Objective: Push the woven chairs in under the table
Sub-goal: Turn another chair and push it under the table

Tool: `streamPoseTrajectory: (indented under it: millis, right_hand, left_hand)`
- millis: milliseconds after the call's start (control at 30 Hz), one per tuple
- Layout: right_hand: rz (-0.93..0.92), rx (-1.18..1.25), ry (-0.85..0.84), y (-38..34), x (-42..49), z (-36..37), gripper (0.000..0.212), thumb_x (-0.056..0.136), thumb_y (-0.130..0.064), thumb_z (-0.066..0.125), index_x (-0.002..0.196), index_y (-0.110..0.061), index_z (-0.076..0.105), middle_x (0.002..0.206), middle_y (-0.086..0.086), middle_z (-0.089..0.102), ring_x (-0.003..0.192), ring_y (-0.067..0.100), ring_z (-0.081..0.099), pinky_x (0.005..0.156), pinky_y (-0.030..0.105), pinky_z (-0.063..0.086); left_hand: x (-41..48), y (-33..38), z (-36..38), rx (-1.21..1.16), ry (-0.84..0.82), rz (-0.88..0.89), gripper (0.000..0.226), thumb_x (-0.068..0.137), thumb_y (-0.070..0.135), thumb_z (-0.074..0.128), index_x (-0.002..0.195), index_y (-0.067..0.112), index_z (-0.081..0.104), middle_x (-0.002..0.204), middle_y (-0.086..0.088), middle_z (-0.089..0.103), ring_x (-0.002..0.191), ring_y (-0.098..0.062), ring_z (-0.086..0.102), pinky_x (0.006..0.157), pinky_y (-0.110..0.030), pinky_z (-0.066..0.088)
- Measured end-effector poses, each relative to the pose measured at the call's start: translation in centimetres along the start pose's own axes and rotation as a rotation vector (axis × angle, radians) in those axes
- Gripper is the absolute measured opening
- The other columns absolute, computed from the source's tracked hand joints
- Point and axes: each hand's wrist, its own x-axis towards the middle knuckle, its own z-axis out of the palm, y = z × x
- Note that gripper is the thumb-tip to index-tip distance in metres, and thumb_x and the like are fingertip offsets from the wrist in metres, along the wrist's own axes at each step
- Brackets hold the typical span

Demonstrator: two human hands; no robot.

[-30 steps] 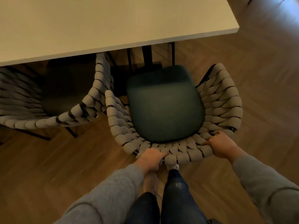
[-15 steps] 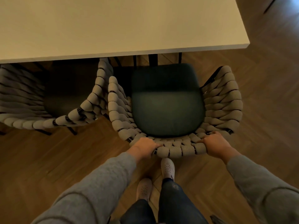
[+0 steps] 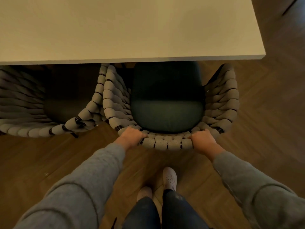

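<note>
A woven chair (image 3: 168, 143) with thick grey rope weave and a dark green seat cushion (image 3: 166, 113) stands in front of me, the front part of its seat under the pale table top (image 3: 132, 30). My left hand (image 3: 132, 137) grips the top of its backrest on the left. My right hand (image 3: 202, 141) grips the same rim on the right. A second woven chair (image 3: 79, 120) stands to the left, its seat in shadow under the table, its armrest touching the first chair's side.
Wooden herringbone floor (image 3: 264, 121) spreads to the right and behind the chairs. The table's right corner (image 3: 263, 54) ends just past the right armrest. My feet in white shoes (image 3: 169, 178) stand right behind the chair.
The chair has slid forward under the table with both hands on its backrest; more of the green seat is now covered. I have stepped forward after it.
</note>
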Motion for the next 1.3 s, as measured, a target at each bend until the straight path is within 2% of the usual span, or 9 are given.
streamPoseTrajectory:
  millis: [133,267,467,667,767,900,1000,1133,1300]
  right_hand:
    - [-0.012,-0.015,-0.026,-0.3,1.2,-2.1,0.011,0.097,-0.020,0.047,0.097,-0.026,0.056,0.105,-0.001,0.063,0.107,0.020,0.058,0.105,0.041,0.033]
    - [-0.010,-0.021,-0.060,-0.6,1.9,-2.9,0.011,0.097,-0.020,0.047,0.096,-0.024,0.057,0.098,-0.001,0.060,0.105,0.020,0.058,0.105,0.043,0.033]
    - [-0.009,0.000,-0.079,-1.0,3.3,-3.9,0.015,0.097,-0.018,0.047,0.102,-0.022,0.060,0.100,0.000,0.060,0.105,0.021,0.058,0.106,0.046,0.033]
    - [-0.001,0.013,-0.086,-1.4,3.1,-3.7,0.021,0.096,-0.019,0.049,0.112,-0.024,0.062,0.109,0.001,0.063,0.107,0.020,0.057,0.110,0.048,0.031]
    - [0.010,0.003,-0.095,-1.5,3.0,-3.5,0.029,0.095,-0.021,0.050,0.122,-0.026,0.060,0.113,0.000,0.063,0.113,0.021,0.056,0.115,0.052,0.021]
    - [-0.059,0.073,-0.065,-0.6,2.6,-3.3,0.052,0.095,-0.022,0.052,0.144,-0.030,0.039,0.137,0.004,0.051,0.131,0.025,0.044,0.118,0.057,0.009]
    - [-0.104,0.103,0.000,0.8,2.1,-3.1,0.073,0.090,-0.034,0.062,0.151,-0.034,0.023,0.148,0.004,0.041,0.139,0.025,0.034,0.118,0.057,0.004]
    - [-0.160,0.204,0.052,5.8,1.4,-2.9,0.096,0.080,-0.054,0.067,0.155,-0.034,0.011,0.158,0.008,0.024,0.147,0.027,0.018,0.120,0.049,0.004]
    - [-0.141,0.498,0.356,13.7,0.4,-4.3,0.079,0.086,-0.066,0.052,0.152,-0.030,0.026,0.152,0.007,0.035,0.141,0.023,0.030,0.117,0.038,0.024]
  left_hand:
    - [1.3,-1.7,-0.9,0.040,-0.008,-0.048,0.045,0.094,0.016,0.053,0.135,0.032,0.048,0.126,0.004,0.062,0.127,-0.018,0.050,0.117,-0.056,0.008]
    - [1.7,-2.6,-1.5,0.067,0.011,-0.049,0.043,0.095,0.016,0.052,0.135,0.032,0.049,0.131,0.006,0.059,0.132,-0.017,0.046,0.116,-0.059,-0.004]
    - [3.1,-4.4,-1.9,0.068,-0.040,-0.057,0.040,0.097,0.025,0.052,0.136,0.033,0.049,0.139,0.003,0.053,0.135,-0.019,0.043,0.115,-0.059,0.010]
    - [3.6,-4.8,-1.2,0.084,-0.062,-0.016,0.045,0.098,0.022,0.049,0.141,0.034,0.043,0.144,0.001,0.047,0.136,-0.022,0.040,0.116,-0.058,0.011]
    - [3.5,-4.7,-1.5,0.063,-0.101,-0.007,0.047,0.097,0.023,0.052,0.142,0.033,0.042,0.143,0.001,0.048,0.137,-0.022,0.038,0.116,-0.057,0.013]
    - [3.7,-4.4,-3.0,-0.061,-0.237,0.004,0.079,0.084,0.055,0.064,0.150,0.032,0.028,0.150,-0.002,0.041,0.141,-0.025,0.032,0.116,-0.060,0.005]
    - [4.4,-3.5,-4.4,-0.347,-0.350,-0.060,0.107,0.068,0.082,0.058,0.154,0.036,0.012,0.160,-0.003,0.023,0.146,-0.029,0.020,0.119,-0.053,0.011]
    - [7.0,1.2,-7.5,-0.597,-0.179,-0.052,0.094,0.076,0.082,0.047,0.153,0.035,0.018,0.158,-0.004,0.025,0.144,-0.025,0.025,0.118,-0.045,0.022]
    - [12.6,7.8,-13.6,-0.536,0.180,-0.049,0.077,0.089,0.065,0.049,0.151,0.026,0.027,0.158,-0.005,0.023,0.146,-0.022,0.018,0.120,-0.048,0.010]
